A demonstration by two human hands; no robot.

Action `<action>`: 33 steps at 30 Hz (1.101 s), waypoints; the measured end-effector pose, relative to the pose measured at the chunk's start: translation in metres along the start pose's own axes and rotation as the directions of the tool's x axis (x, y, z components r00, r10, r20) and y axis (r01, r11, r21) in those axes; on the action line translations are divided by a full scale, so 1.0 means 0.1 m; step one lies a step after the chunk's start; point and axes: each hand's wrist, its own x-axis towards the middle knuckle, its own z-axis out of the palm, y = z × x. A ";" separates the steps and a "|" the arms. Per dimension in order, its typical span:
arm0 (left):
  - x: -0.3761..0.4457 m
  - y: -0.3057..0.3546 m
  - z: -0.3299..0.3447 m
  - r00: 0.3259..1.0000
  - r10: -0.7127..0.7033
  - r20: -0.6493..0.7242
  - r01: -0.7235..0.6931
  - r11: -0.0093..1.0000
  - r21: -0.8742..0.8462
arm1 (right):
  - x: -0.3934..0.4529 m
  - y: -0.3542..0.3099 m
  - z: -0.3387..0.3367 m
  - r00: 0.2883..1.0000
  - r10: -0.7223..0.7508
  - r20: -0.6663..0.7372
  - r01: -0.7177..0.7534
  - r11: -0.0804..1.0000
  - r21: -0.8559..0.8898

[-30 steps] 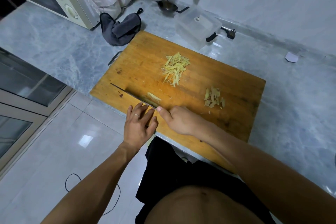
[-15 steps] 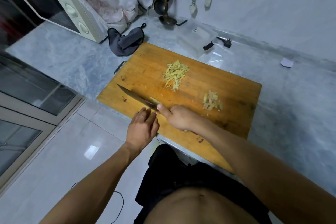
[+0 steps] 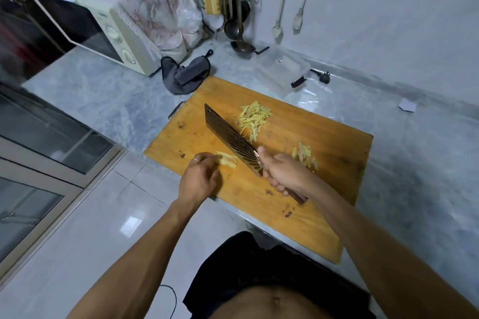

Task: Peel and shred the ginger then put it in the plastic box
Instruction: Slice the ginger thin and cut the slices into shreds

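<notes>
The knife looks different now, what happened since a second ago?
The right hand lifted the knife off the ginger and tipped it flat side up. The left hand now touches fresh shreds. The big pile, the peels and the box stayed put.
</notes>
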 end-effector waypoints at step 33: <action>1.57 0.64 -0.07 0.998 0.002 0.068 0.003 0.998 -0.063 | 0.19 0.08 -0.45 0.932 0.016 -0.363 -0.037 0.998 -0.050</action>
